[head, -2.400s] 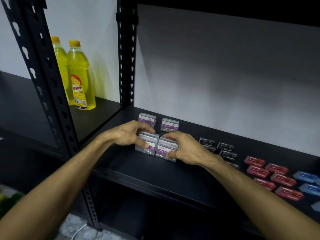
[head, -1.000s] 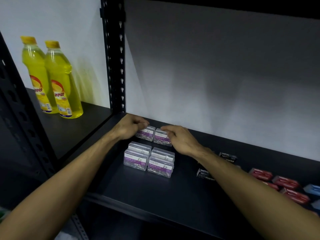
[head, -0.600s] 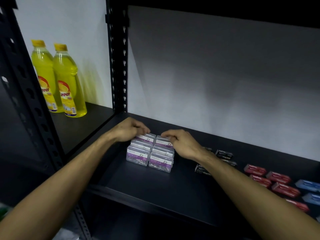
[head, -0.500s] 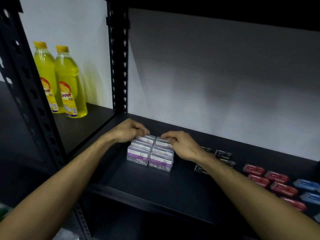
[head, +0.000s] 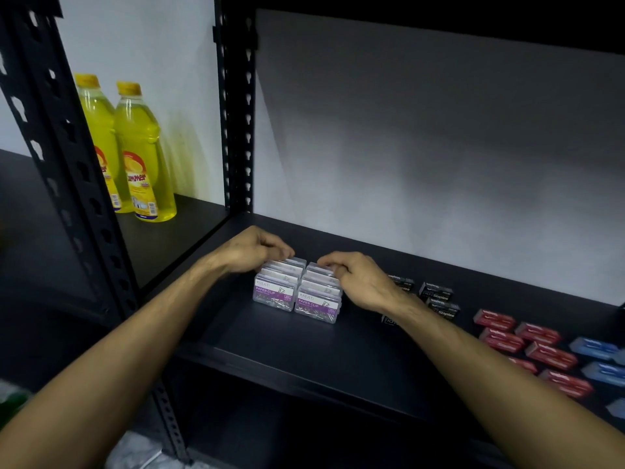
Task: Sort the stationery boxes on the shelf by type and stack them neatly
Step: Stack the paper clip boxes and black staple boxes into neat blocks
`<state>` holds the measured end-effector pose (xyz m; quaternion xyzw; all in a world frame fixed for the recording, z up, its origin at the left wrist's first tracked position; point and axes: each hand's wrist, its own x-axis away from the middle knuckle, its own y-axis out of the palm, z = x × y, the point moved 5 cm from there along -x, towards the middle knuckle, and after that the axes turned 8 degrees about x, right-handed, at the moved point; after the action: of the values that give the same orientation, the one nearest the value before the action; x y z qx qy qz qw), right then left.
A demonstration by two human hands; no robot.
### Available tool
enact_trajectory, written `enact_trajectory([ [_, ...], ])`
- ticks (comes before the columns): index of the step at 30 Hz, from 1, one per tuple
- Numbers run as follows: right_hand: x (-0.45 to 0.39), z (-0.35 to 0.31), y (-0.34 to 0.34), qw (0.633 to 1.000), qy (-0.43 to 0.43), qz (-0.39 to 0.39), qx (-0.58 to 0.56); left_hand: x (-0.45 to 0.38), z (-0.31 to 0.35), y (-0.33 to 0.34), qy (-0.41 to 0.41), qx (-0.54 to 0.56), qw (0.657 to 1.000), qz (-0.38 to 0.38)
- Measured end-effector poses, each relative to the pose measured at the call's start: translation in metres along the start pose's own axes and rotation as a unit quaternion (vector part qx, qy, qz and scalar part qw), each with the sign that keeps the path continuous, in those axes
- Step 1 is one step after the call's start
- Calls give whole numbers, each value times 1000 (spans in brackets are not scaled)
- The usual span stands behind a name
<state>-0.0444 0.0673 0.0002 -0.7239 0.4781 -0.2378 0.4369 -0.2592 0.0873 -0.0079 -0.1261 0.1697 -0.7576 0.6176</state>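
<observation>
Black metal shelf (head: 304, 353) against a pale wall, dim light, slotted uprights on the left. Left hand (head: 248, 250) and right hand (head: 358, 282) both reach to the back of a tight block of clear paper clip boxes (head: 297, 292), fingers curled over the rear boxes, left on the left column, right on the right column. The boxes stand in two columns touching side by side, set back from the shelf's front edge. Front labels read "KREATI" and "PAPER CLIP" on a purple band. Bare shelf in front of the block and to its left up to the upright. Right of the block, partly behind the right forearm, black staple boxes (head: 438, 301) marked "Staples". Further right red boxes (head: 527, 346) in loose rows, then blue boxes (head: 598, 357) at the frame edge; their print is too blurred to read. In the next bay left, two yellow bottles (head: 135, 154) stand upright by the wall, label looks like "Summer".
</observation>
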Motion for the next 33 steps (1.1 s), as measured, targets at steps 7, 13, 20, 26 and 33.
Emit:
enact_trajectory([
  [7,1,0,-2,1000,1,8,-1,3,2,1,-6,-1,1000,8],
  [13,14,10,-20,999,16,34,-6,10,22,-2,26,-42,993,104],
  [20,45,30,-48,999,30,45,5,19,86,37,166,-102,968,156],
  [26,82,56,-82,994,43,89,44,18,118,119,175,-163,971,-8],
  [33,119,90,-100,990,88,74,77,18,116,184,164,-320,928,-94],
])
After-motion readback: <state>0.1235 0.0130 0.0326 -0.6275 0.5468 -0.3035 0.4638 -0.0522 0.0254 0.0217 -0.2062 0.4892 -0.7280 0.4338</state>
